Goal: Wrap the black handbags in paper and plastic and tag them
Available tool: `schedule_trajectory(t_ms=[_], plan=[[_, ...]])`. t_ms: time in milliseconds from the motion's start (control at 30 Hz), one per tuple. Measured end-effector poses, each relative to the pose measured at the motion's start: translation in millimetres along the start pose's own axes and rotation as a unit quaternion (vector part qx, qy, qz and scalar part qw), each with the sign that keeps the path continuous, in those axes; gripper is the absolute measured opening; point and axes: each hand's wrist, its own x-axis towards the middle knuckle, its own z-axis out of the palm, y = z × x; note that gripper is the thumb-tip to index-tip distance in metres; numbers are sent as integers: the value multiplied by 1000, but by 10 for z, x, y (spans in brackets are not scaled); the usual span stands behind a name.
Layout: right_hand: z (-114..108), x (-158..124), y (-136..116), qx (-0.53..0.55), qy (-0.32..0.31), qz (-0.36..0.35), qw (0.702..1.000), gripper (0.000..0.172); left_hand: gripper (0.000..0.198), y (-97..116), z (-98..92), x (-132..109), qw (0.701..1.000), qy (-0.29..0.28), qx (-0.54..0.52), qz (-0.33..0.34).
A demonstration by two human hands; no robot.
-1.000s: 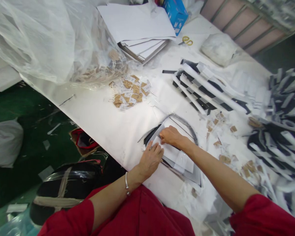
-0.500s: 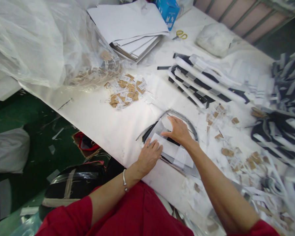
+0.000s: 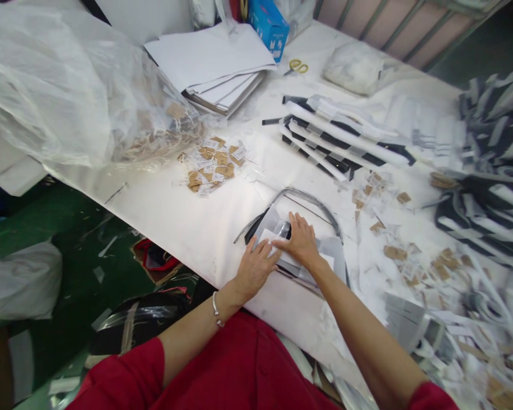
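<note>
Both hands rest on a small flat packet of white paper and clear film [image 3: 270,233] near the front edge of the white table [image 3: 175,205]. My left hand [image 3: 255,267] lies on its near corner with fingers spread flat. My right hand [image 3: 300,242] presses flat on the packet's top, fingers stretched toward the left. Under the packet lies a black piece [image 3: 256,226] with a thin grey curved band [image 3: 312,199] arching beyond it. Neither hand grips anything.
A heap of brown and white tags [image 3: 214,163] lies further back; more tags [image 3: 410,259] scatter to the right. Black-and-white wrapped strips [image 3: 342,139] lie beyond, with a paper stack [image 3: 218,65], blue box [image 3: 268,25], yellow scissors [image 3: 298,66] and large plastic bag [image 3: 60,91].
My right hand went from a bunched grip on the packet to reaching flat beyond it, then drew back to press flat on top. The left hand stayed on the near corner.
</note>
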Motion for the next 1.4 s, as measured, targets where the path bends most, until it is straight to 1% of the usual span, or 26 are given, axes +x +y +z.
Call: schedule_trajectory(t_ms=[67,100,167,233,300,333,433,500,600,733,800,933,1000,1067,1133,1200,1267,1333,1400], plan=[[-50,-16,50,9,-22,-25,999,99,41,-3,0,-9,1000,4,4,4],[-90,-34,82,18,-24,-39,999,96,41,-4,2,-15,1000,3,5,5],[-168,-115,143,42,5,-74,996,81,43,-5,14,-31,1000,5,3,2],[-195,-262,184,44,57,-121,990,63,46,-6,37,-47,1000,17,-1,-7],[-140,-443,202,9,90,-166,982,54,51,-7,59,-54,999,29,-2,-21],[-90,-529,205,-14,94,-184,978,52,53,-7,65,-53,999,30,1,-25],[60,-701,206,-64,75,-216,971,48,51,-5,44,-30,1000,12,13,-17],[87,-728,194,-71,63,-213,972,46,45,-2,6,-6,1000,0,18,-5],[21,-695,143,-58,73,-206,974,47,43,-1,-46,19,1000,-3,17,1],[-25,-595,54,-64,92,-198,974,51,39,-20,-37,25,999,22,33,17],[-4,-515,39,-74,79,-188,976,51,38,-37,-10,26,998,33,42,36],[-30,-343,66,-66,32,-168,983,46,36,-64,29,25,997,28,38,53],[-74,-301,86,-52,39,-145,987,46,35,-68,36,18,998,30,33,49],[-83,-310,103,-59,70,-133,987,48,36,-70,47,6,998,36,29,46],[-33,-355,119,-87,95,-136,982,52,40,-77,67,-7,997,42,26,51],[51,-404,133,-110,96,-140,979,53,45,-93,89,-16,997,46,21,62],[114,-433,141,-115,84,-140,980,54,48,-119,93,-24,996,48,13,75],[118,-448,141,-102,72,-137,983,54,48,-156,60,-35,995,43,1,86],[66,-484,139,-79,84,-121,986,54,47,-212,-18,-53,994,34,-18,100]])
